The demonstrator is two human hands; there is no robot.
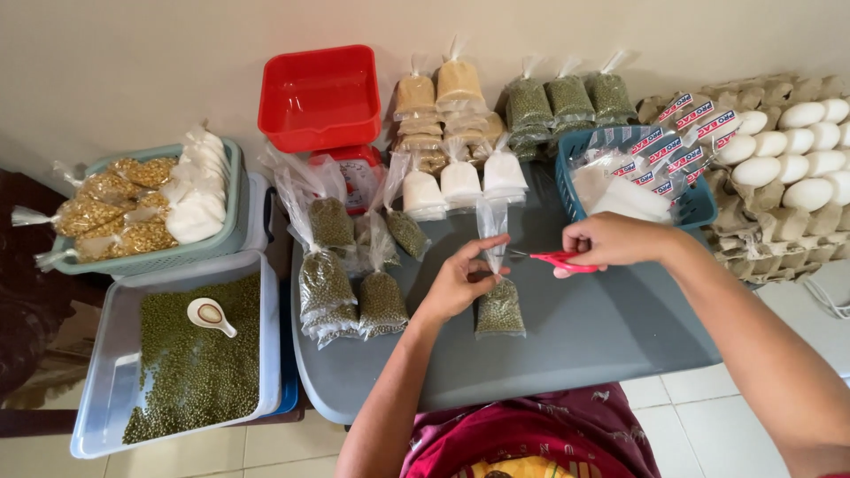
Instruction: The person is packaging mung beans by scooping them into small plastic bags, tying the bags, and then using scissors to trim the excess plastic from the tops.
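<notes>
The left hand point(456, 283) pinched the neck of a small clear bag of green beans point(498, 305) standing mid-table point(611, 336), while the right hand point(611, 241) gripped red scissors point(560, 259) — blades at the bag's neck — just near of a blue basket point(699, 208).

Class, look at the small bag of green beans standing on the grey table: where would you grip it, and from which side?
Grip the bag of green beans at its narrow twisted neck, just above the beans, coming from the left as the left hand does. The bulging bottom stands by itself, and the scissors work from the right.
</notes>
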